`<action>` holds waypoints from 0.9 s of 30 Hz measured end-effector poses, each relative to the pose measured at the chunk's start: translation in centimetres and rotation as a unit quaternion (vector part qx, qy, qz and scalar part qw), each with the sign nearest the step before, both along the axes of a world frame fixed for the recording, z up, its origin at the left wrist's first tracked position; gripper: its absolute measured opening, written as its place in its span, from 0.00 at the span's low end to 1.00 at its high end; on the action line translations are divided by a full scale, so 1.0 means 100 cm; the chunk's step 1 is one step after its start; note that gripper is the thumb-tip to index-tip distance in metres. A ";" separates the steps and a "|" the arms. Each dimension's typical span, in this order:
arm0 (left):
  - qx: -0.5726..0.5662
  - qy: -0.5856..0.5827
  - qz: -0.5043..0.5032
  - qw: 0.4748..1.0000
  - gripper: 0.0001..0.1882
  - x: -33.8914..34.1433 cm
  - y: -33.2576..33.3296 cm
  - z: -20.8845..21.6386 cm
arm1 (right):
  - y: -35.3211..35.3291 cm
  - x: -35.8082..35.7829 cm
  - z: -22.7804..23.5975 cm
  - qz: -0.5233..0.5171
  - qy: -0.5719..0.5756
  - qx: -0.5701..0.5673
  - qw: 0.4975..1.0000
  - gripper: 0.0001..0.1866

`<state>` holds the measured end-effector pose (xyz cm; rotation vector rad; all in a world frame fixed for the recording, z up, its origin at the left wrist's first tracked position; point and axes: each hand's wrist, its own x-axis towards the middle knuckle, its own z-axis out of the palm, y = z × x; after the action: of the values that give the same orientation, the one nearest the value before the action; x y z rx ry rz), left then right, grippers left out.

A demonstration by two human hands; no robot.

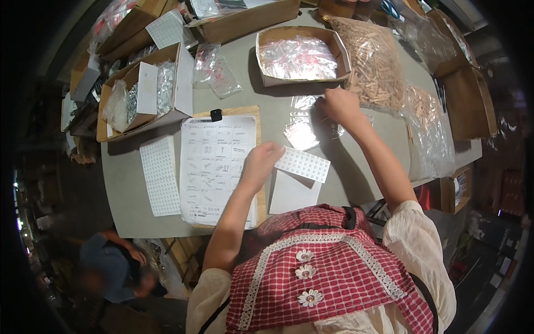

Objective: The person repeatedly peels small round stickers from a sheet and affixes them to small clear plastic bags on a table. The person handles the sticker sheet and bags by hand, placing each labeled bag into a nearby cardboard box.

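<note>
Pinched between the thumb and fingers of my left hand point(262, 161) is a white sticker sheet point(303, 165) printed with rows of small marks. Its lower edge overlaps a blank white sheet point(293, 193) lying near the table's front edge. My right hand point(340, 106) reaches farther out with its fingers closed, just in front of a cardboard box. Whatever is between those fingertips is too small to make out. Small clear plastic bags point(303, 133) lie on the table below and beside the right hand.
Left of my left hand, a clipboard point(257, 114) bears printed picture sheets point(217, 172), with more sticker sheets point(159, 175) beyond. At the back stand a box of bagged parts point(303, 79) and a large bag of wooden dowels point(370, 61). Boxed hardware point(183, 83) stands left. Another person point(114, 267) is lower left.
</note>
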<state>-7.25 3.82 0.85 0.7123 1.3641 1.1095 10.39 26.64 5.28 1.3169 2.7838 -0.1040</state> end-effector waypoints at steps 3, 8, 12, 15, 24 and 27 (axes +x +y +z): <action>-0.017 0.012 -0.006 1.000 0.13 0.000 0.000 0.004 | 0.001 0.028 0.002 -0.030 -0.055 0.057 0.996 0.12; -0.019 0.017 -0.003 1.000 0.13 0.000 -0.001 0.005 | -0.049 0.036 0.016 0.159 0.059 -0.079 0.982 0.14; -0.016 0.000 -0.004 1.000 0.11 0.000 -0.001 0.008 | -0.093 0.056 0.008 0.128 -0.047 -0.078 0.988 0.23; -0.022 0.008 -0.010 1.000 0.11 0.000 -0.001 0.011 | -0.100 0.068 0.012 0.067 -0.053 -0.100 0.991 0.25; -0.034 -0.012 -0.003 0.999 0.13 0.000 0.001 0.012 | -0.047 0.071 0.012 0.028 0.262 -0.278 0.924 0.14; -0.041 -0.018 -0.001 0.999 0.12 -0.001 -0.001 0.012 | -0.051 0.066 0.004 0.076 0.204 -0.200 0.955 0.14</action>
<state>-7.31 3.75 2.02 0.6310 1.3703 1.0541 17.01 21.50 5.68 1.0713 2.9392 -0.9780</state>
